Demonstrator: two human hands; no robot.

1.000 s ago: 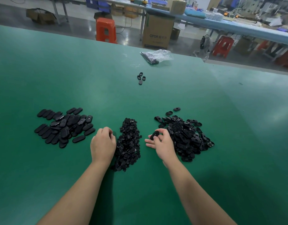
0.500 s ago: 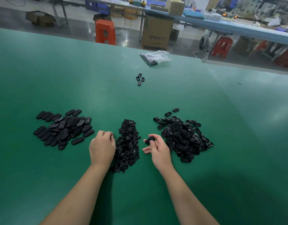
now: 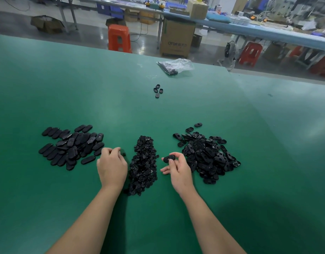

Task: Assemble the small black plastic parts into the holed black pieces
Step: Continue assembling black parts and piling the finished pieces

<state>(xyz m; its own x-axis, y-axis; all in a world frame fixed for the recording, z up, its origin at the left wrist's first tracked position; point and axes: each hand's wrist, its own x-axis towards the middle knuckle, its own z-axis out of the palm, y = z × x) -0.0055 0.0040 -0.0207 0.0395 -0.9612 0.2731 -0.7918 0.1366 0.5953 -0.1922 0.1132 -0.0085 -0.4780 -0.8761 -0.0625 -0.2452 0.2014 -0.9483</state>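
My right hand (image 3: 179, 172) pinches one oval holed black piece (image 3: 169, 158) between thumb and fingertips, just left of the pile of holed pieces (image 3: 207, 154). My left hand (image 3: 112, 165) has its fingers curled, and a small black part (image 3: 123, 154) shows at its fingertips. It sits at the left edge of the heap of small black parts (image 3: 143, 162), which lies between my hands. A pile of closed oval pieces (image 3: 72, 145) lies on the green table (image 3: 84, 88) to the left.
Several loose oval pieces (image 3: 158, 89) lie farther back at the middle of the table. A clear plastic bag (image 3: 174, 66) with dark contents lies near the far edge. Beyond the table are an orange stool (image 3: 119, 38) and a cardboard box (image 3: 178, 39).
My right hand has drawn the holed piece left, away from its pile, toward the middle. My left hand has shifted a little off the heap of small parts.
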